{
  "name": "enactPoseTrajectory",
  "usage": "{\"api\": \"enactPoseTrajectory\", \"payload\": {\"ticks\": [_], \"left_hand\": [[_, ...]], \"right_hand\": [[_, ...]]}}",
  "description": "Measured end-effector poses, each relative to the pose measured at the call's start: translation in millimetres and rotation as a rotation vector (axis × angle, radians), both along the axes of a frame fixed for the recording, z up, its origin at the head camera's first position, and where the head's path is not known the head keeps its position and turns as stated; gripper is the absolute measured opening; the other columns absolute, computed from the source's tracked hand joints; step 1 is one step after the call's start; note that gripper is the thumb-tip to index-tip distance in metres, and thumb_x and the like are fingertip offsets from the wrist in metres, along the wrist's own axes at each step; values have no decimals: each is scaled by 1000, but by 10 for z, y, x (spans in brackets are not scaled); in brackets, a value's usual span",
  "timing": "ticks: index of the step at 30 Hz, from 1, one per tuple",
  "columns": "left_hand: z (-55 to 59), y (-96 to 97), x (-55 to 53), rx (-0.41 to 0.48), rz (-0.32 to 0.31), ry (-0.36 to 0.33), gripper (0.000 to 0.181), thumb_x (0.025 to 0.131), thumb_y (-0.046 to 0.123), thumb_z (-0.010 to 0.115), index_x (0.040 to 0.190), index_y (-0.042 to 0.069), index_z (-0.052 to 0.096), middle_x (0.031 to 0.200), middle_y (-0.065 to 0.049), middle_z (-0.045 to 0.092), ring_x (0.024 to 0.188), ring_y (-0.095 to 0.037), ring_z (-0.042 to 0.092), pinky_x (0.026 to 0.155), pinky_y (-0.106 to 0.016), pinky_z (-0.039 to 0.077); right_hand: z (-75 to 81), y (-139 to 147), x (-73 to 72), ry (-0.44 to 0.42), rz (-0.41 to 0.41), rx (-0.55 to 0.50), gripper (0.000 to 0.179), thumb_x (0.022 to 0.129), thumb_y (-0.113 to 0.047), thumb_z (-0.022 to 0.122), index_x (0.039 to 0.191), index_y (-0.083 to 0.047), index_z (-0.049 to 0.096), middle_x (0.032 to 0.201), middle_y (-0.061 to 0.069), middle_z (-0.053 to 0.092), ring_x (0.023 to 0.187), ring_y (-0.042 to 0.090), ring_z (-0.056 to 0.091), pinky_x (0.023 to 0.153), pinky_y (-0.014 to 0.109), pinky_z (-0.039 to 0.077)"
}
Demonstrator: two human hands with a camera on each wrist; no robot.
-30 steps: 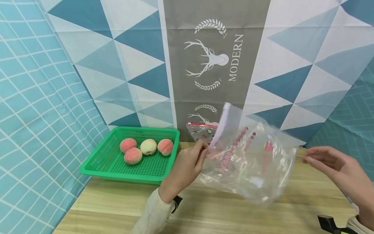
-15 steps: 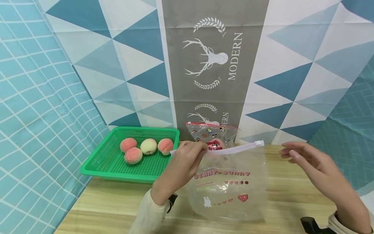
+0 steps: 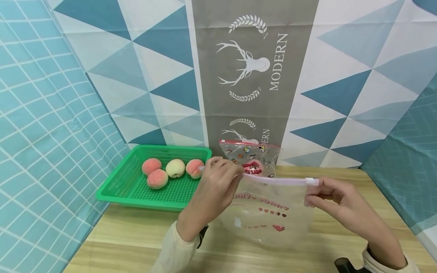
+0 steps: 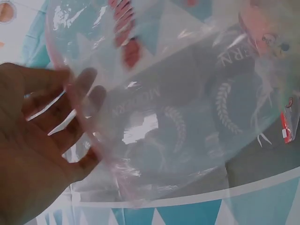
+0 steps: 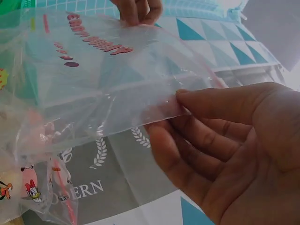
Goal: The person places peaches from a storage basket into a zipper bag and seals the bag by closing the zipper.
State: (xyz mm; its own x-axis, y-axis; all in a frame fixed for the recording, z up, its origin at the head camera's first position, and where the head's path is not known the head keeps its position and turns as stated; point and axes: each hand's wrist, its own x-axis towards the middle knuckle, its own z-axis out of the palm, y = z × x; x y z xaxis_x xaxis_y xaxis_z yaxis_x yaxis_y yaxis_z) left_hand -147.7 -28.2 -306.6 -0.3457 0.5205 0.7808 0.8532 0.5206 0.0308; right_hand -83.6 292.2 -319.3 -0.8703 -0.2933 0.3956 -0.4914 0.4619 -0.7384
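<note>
A clear zip bag with pink lettering and a pale lilac zip strip hangs upright over the table in the head view. My left hand pinches its top edge left of the middle. At the top right corner, beside the white slider, my right hand holds the bag between thumb and fingers. In the right wrist view the thumb and fingers of the right hand lie on either side of the film. The left wrist view has the left hand at the bag's edge, some fingers showing through the plastic.
A green basket with several peaches, one of them pale, stands at the left. Behind the held bag a second zip bag with a red strip and cartoon prints stands against the patterned backdrop. Wooden table lies underneath.
The bag, earlier swung out to the right and blurred, has dropped to hang below its strip. My right hand has come in from the right and taken hold of the corner by the slider.
</note>
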Motion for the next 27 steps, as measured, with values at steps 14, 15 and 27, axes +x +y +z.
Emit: {"api": "enactPoseTrajectory", "payload": {"ticks": [14,15,27], "left_hand": [[91,75,180,-101,-37,62,9,84,8,79,88,13,72,88,4,72,99,-14,65,101,-41,45],[91,80,200,-103,-43,72,10,84,8,79,89,13,73,89,4,72,99,-14,65,100,-40,45],[75,242,445,-146,-67,145,9,83,14,80,86,19,75,91,3,62,95,-15,55,82,-31,46]], "right_hand": [[22,265,-83,-72,479,-38,30,105,1,37,116,-7,64,101,5,69,91,19,65,74,31,53],[12,258,-99,-98,507,-68,36,108,-2,29,119,-5,63,103,7,69,92,20,66,75,30,53],[21,-144,46,-156,536,-46,27,96,0,53,113,-13,69,94,0,72,75,13,66,61,30,55]]}}
